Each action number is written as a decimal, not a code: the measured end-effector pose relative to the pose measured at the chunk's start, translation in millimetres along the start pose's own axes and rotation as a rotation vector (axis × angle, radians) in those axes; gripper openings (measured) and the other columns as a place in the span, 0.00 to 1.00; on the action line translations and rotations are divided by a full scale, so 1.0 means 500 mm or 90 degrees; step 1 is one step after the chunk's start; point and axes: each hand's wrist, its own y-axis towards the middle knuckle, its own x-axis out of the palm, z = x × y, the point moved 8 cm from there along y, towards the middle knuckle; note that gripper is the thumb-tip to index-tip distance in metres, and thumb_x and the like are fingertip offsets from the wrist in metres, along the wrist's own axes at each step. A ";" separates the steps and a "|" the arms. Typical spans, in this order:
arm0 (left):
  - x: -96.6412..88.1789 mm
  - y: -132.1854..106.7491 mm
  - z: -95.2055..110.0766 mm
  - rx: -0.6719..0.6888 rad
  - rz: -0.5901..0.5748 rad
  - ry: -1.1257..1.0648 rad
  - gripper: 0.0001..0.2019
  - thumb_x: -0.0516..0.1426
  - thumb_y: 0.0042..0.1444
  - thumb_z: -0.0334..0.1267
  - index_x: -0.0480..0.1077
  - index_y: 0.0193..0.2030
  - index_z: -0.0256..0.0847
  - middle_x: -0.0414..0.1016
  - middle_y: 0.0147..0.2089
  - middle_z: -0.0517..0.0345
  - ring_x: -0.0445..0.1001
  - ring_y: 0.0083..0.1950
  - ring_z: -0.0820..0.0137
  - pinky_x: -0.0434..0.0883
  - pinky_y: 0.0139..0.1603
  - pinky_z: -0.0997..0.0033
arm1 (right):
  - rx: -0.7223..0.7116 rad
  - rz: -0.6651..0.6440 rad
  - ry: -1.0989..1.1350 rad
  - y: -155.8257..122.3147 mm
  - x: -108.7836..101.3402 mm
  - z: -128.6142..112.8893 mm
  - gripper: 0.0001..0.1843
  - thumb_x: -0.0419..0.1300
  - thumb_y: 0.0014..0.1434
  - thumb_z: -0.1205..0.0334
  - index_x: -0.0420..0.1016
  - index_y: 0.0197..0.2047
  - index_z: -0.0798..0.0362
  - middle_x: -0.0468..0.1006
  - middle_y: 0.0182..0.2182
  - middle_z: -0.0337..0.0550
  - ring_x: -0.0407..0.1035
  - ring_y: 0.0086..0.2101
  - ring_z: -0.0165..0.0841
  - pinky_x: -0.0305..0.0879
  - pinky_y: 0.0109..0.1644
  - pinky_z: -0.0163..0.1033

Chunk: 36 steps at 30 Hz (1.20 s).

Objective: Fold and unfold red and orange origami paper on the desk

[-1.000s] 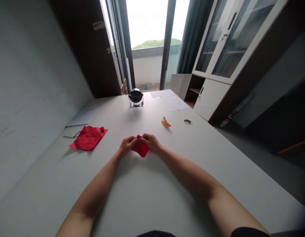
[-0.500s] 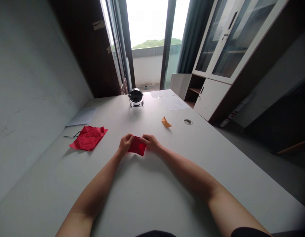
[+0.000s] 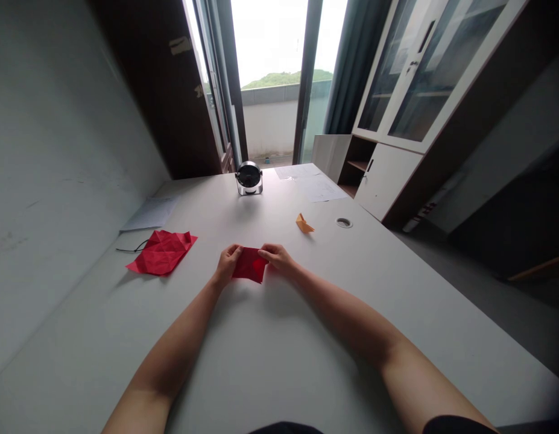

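Observation:
A folded piece of red paper [image 3: 249,265] is stretched between my two hands, slightly above the white table [image 3: 261,343]. My left hand [image 3: 228,261] pinches its left edge, thumb on top. At the upper right corner my right hand [image 3: 275,257] grips it between thumb and fingers. Light shines through part of the paper near the right thumb. Farther left lies a larger sheet of creased red paper [image 3: 163,253]. Beyond my right hand sits a small folded orange paper piece [image 3: 303,223]. The fingers under the held paper are partly hidden.
A round black device on a metal stand [image 3: 249,179] is at the far side. White papers [image 3: 322,187] lie at the back right, near a cable hole [image 3: 344,223]. More sheets [image 3: 149,214] rest by the left wall, and a black cord [image 3: 133,249] touches the creased paper.
The held red paper has shifted slightly and now looks a little wider and flatter. My left hand has moved a bit left; my right hand has barely moved.

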 end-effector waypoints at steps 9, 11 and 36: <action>0.022 -0.007 0.001 -0.017 -0.097 0.010 0.20 0.64 0.52 0.54 0.74 0.36 0.36 0.75 0.31 0.58 0.70 0.29 0.73 0.67 0.30 0.75 | 0.010 0.029 0.046 0.000 -0.009 -0.004 0.22 0.64 0.55 0.42 0.73 0.31 0.55 0.72 0.25 0.37 0.63 0.26 0.28 0.58 0.31 0.34; 0.033 -0.014 0.003 -0.028 -0.149 0.043 0.20 0.64 0.52 0.54 0.76 0.38 0.36 0.75 0.29 0.57 0.68 0.27 0.74 0.64 0.27 0.76 | 0.025 0.047 0.068 -0.001 -0.013 -0.003 0.22 0.64 0.54 0.42 0.73 0.32 0.55 0.72 0.25 0.37 0.63 0.26 0.28 0.58 0.30 0.33; -0.015 0.027 -0.025 0.015 -0.036 -0.066 0.20 0.67 0.49 0.51 0.72 0.39 0.37 0.74 0.29 0.59 0.68 0.25 0.77 0.66 0.29 0.75 | 0.033 -0.020 0.245 0.000 0.002 0.000 0.25 0.70 0.51 0.47 0.79 0.45 0.56 0.80 0.39 0.49 0.74 0.38 0.38 0.70 0.43 0.43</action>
